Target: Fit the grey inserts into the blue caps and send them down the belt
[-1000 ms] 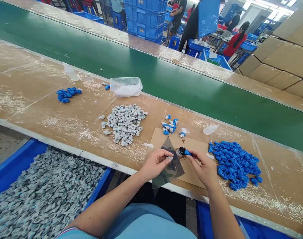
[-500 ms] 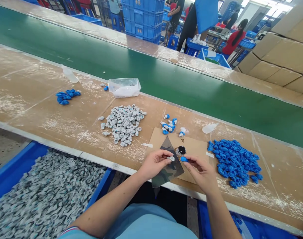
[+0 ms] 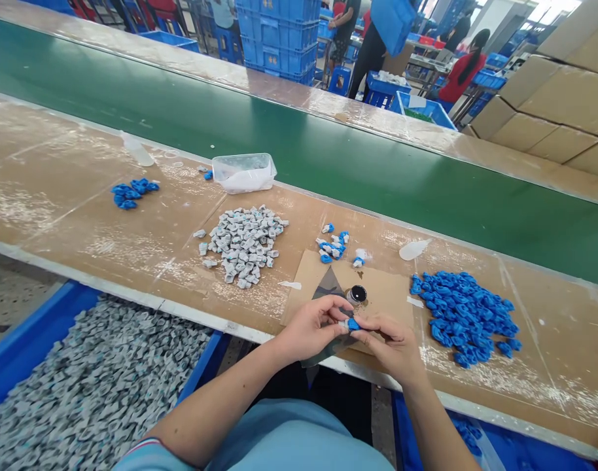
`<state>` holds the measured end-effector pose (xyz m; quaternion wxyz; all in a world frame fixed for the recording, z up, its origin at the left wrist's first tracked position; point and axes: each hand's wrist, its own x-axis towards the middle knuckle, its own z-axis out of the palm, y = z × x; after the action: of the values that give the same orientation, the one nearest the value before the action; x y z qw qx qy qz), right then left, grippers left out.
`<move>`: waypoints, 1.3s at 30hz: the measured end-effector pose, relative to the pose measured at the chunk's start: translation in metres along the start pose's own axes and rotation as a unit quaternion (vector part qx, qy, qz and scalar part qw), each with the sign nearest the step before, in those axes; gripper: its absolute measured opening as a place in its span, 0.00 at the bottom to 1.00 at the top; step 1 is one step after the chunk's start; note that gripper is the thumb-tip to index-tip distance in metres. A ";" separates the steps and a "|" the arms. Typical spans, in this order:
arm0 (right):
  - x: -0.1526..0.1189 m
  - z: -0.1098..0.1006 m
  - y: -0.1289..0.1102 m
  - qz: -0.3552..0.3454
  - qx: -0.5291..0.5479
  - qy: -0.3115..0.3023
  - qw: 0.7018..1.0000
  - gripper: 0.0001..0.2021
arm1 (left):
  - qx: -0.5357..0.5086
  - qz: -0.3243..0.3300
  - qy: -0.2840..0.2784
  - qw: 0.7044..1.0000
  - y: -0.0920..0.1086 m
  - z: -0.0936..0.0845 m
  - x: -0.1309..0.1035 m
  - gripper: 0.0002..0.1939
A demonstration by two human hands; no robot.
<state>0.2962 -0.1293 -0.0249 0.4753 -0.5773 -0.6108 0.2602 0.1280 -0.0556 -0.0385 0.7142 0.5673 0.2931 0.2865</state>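
Note:
My left hand [image 3: 315, 327] pinches a small grey-white piece [image 3: 344, 324], mostly covered by the fingers. A blue piece [image 3: 352, 324] is pinched in my right hand [image 3: 390, 343], and the two pieces touch. Just beyond the fingers a small round jar [image 3: 358, 294] with a black top stands on a cardboard sheet [image 3: 387, 288]. A camouflage cloth [image 3: 328, 282] lies partly under my left hand. Left of it is a pile of grey pieces [image 3: 245, 245]; to the right is a pile of blue pieces [image 3: 468, 314]. Some joined blue-and-white pieces [image 3: 333, 247] lie behind the sheet.
A clear plastic tub [image 3: 245, 173] sits near the green belt [image 3: 279, 131]. A blue bin [image 3: 83, 297] of grey pieces is at lower left. Farther off are a small blue pile [image 3: 132, 193], a white bottle [image 3: 137, 150], stacked crates [image 3: 279, 39], cartons [image 3: 549, 91] and several people.
My hands have come together, and the blue piece now meets the grey-white piece. In the background, a blue crate held by a person has shifted left and tilted.

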 end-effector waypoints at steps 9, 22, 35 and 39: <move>-0.005 -0.025 0.024 0.026 -0.159 0.038 0.986 0.09 | 0.004 -0.042 0.021 0.999 0.002 -0.009 0.021 0.14; 0.033 -0.085 0.085 0.179 -0.461 0.137 0.858 0.17 | 0.294 0.042 0.208 0.932 0.019 -0.050 0.083 0.17; 0.026 -0.079 0.069 0.159 -0.338 0.196 0.907 0.24 | 0.628 0.052 0.221 0.745 0.017 -0.109 0.020 0.11; 0.019 -0.065 0.050 0.119 -0.209 0.189 0.952 0.21 | 0.613 0.101 0.210 0.755 0.008 -0.112 0.018 0.12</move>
<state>0.3789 -0.1165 -0.0362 0.4160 -0.7710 -0.4775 0.0674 0.0557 0.0311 -0.0530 0.1010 0.8353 0.4898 0.2283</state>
